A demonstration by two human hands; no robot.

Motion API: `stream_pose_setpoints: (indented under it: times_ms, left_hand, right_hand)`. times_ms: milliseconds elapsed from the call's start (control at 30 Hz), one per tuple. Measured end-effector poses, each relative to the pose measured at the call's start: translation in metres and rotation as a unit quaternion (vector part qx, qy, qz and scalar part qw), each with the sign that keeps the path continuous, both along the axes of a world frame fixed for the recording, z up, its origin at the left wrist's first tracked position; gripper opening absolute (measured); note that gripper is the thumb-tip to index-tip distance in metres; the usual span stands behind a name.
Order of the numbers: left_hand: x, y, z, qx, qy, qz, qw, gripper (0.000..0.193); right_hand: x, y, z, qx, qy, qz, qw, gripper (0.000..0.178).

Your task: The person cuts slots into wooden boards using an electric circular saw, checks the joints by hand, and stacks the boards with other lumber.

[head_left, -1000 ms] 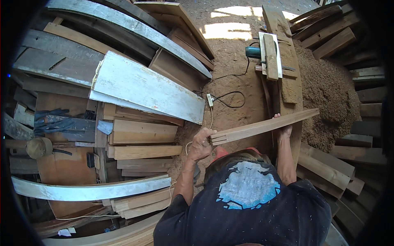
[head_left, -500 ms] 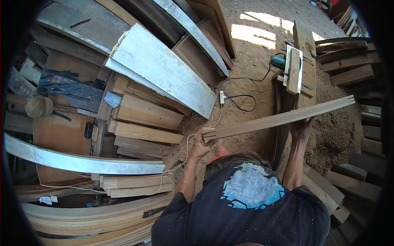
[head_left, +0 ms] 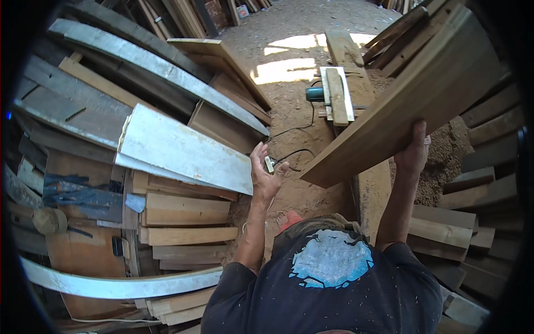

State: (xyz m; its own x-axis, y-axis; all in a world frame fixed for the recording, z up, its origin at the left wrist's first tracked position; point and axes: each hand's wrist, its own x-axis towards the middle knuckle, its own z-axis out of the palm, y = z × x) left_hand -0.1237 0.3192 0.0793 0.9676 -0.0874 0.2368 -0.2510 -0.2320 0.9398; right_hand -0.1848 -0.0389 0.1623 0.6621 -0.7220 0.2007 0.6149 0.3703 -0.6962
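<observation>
My right hand [head_left: 413,153] is closed on a wide brown wooden board [head_left: 409,94], its thumb lying against the broad face. The board is raised at a slant, its lower corner toward the middle and its far end up at the right. Fingers spread and nothing in them, my left hand [head_left: 267,175] is held a little left of that lower corner. Just behind the left hand are a small white power socket [head_left: 269,164] and the end of a white-painted board [head_left: 186,147].
A green power tool [head_left: 314,94], with a white plate and a wood strip [head_left: 336,97], sits on a long timber bench [head_left: 374,195]. Its black cord crosses the dirt floor. Stacked planks [head_left: 189,209] line the left. Sawdust [head_left: 450,156] and more timber lie right.
My left hand has let go of the wooden board. The right hand has tipped the board up, so its broad face shows instead of its narrow edge. The view has shifted too.
</observation>
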Motion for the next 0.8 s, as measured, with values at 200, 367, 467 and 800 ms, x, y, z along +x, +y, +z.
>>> stream_pose_setpoints:
  times_ms: [200,367,467,800]
  left_hand:
    - [0.02,-0.171,0.187,0.102,-0.41,-0.215,0.88,0.151]
    - [0.021,-0.288,0.219,-0.085,-0.376,-0.296,0.874,0.159]
    - [0.049,-0.32,0.215,-0.111,-0.377,-0.285,0.874,0.147]
    - [0.108,-0.345,0.245,-0.249,-0.212,-0.494,0.805,0.133]
  right_hand:
    - [-0.026,0.011,0.056,-0.222,0.052,-0.107,0.968,0.04]
    - [-0.01,-0.015,0.023,-0.361,0.108,-0.22,0.9,0.038]
    - [0.004,-0.022,0.021,-0.38,0.148,-0.282,0.869,0.04]
    - [-0.016,-0.051,-0.087,-0.524,0.372,-0.067,0.763,0.072]
